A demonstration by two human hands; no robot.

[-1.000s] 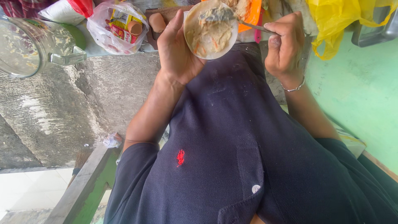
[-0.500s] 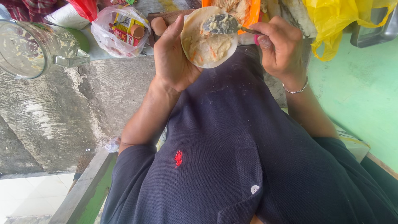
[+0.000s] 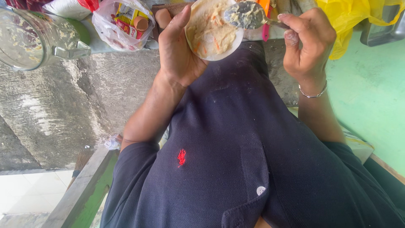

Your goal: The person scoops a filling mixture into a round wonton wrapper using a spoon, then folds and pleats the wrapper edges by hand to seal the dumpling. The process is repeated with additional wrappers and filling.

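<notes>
My left hand (image 3: 179,50) cups a round, pale dough wrapper (image 3: 211,36) spread with creamy filling flecked with orange. My right hand (image 3: 306,42), with a thin bracelet at the wrist, grips the handle of a metal spoon (image 3: 247,14). The spoon's bowl carries a lump of the same filling and rests over the wrapper's upper right edge. Both hands are held out above my dark navy shirt (image 3: 236,139).
A glass jug (image 3: 29,38) smeared with mixture stands at the top left on a rough concrete ledge (image 3: 84,97). Beside it lies a clear plastic bag of small packets (image 3: 124,21). A yellow plastic bag (image 3: 354,17) and a metal tray (image 3: 386,29) are at the top right, above a green surface (image 3: 367,97).
The spoon has moved from the wrapper's middle to its upper right edge, leaving filling spread on the wrapper. My left hand keeps holding the wrapper.
</notes>
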